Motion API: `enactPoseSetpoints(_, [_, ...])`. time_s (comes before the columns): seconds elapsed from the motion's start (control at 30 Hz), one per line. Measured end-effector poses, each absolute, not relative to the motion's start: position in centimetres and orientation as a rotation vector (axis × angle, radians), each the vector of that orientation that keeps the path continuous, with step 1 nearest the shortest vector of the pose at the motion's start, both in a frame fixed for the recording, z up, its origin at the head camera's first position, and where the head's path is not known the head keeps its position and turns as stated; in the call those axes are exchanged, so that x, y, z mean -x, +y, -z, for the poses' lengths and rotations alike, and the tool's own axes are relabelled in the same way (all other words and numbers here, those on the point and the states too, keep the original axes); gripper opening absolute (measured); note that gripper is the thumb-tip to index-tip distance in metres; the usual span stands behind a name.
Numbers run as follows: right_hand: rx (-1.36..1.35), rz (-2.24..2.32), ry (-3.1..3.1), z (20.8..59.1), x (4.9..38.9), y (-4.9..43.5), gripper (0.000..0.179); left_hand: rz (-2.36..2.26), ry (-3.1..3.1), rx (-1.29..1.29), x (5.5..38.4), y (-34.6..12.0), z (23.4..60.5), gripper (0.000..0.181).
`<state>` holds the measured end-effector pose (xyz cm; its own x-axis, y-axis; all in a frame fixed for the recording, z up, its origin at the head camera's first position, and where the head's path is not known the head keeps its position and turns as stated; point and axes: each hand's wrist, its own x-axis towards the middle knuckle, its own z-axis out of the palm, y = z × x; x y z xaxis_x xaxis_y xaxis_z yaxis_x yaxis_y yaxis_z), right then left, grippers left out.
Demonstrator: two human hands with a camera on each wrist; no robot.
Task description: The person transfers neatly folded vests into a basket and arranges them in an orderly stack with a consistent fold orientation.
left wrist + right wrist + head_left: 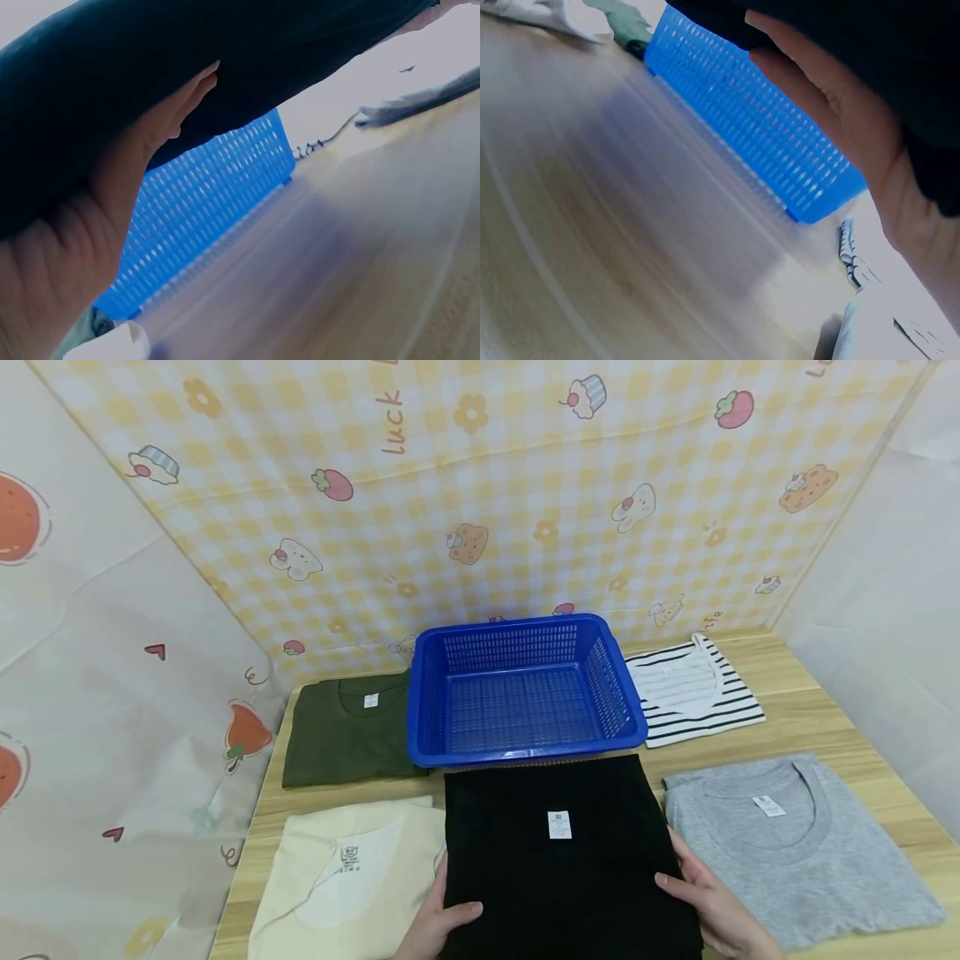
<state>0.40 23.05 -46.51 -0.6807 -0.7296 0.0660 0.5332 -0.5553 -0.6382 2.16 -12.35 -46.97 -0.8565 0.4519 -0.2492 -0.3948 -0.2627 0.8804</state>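
- Only wrist views show my fingertips (198, 88) under the folded black cloth garment (562, 893) (thumbs (465, 913) on top).
- It's between my gripping left hand (437, 920) and right hand (711, 902).

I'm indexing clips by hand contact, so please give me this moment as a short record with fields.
left hand: holds the left edge, thumb on top, fingers underneath
right hand: holds the right edge likewise
held item: folded black garment, raised off the table
beyond it: blue basket
left side: dark green shirt; cream shirt, nearer
right side: striped shirt; grey shirt, nearer
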Motion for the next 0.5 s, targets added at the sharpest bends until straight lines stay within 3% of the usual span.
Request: enactPoseSetpoints(0.5, [0.505, 2.273, 0.79, 44.8, 1.1, 22.6, 0.066, -2.216, 1.36, -0.044, -0.9, -12.3, 45.1, 0.085])
